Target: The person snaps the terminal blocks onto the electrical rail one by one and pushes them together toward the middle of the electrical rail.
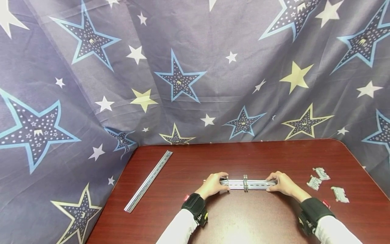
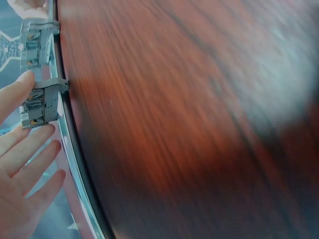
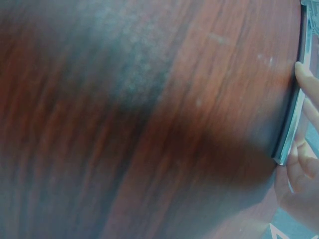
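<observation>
A slotted metal DIN rail (image 1: 259,185) lies crosswise on the table between the hands. My left hand (image 1: 212,184) pinches a grey terminal block (image 2: 41,105) that sits on the rail, with the thumb on one side and fingertips on the other. Farther along, about the rail's middle, more grey terminal block (image 1: 245,183) stands upright, apart from the pinched one. At the right end, my right hand (image 1: 283,184) grips the rail, thumb on its near edge and fingers on the far one. The rail's left end is partly hidden behind the left hand.
Three loose terminal blocks lie at the right: one near the back (image 1: 321,173), one beside it (image 1: 314,182), one nearer (image 1: 340,195). A second, longer DIN rail (image 1: 149,181) lies slanted at the left. Behind the table (image 1: 243,217) hangs a star-patterned cloth (image 1: 213,101).
</observation>
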`<state>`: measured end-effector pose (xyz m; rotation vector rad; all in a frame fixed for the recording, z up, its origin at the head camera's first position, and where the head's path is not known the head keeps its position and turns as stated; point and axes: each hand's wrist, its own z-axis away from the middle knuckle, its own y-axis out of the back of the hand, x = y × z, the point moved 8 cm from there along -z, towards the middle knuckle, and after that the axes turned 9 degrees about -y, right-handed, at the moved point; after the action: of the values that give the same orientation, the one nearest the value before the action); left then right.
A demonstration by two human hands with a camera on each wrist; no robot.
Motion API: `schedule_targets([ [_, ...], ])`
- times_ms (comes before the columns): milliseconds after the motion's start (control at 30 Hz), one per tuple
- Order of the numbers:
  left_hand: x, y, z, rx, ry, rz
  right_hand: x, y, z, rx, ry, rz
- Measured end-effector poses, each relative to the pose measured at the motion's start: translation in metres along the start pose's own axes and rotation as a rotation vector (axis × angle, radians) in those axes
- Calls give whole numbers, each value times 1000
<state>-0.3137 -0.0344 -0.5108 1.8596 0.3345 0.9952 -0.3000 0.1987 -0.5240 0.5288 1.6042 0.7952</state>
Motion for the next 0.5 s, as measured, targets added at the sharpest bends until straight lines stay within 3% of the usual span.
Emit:
schedule_targets([
  [500, 12, -8, -9, -20, 8, -30, 2, -1, -1, -4, -2, 13],
])
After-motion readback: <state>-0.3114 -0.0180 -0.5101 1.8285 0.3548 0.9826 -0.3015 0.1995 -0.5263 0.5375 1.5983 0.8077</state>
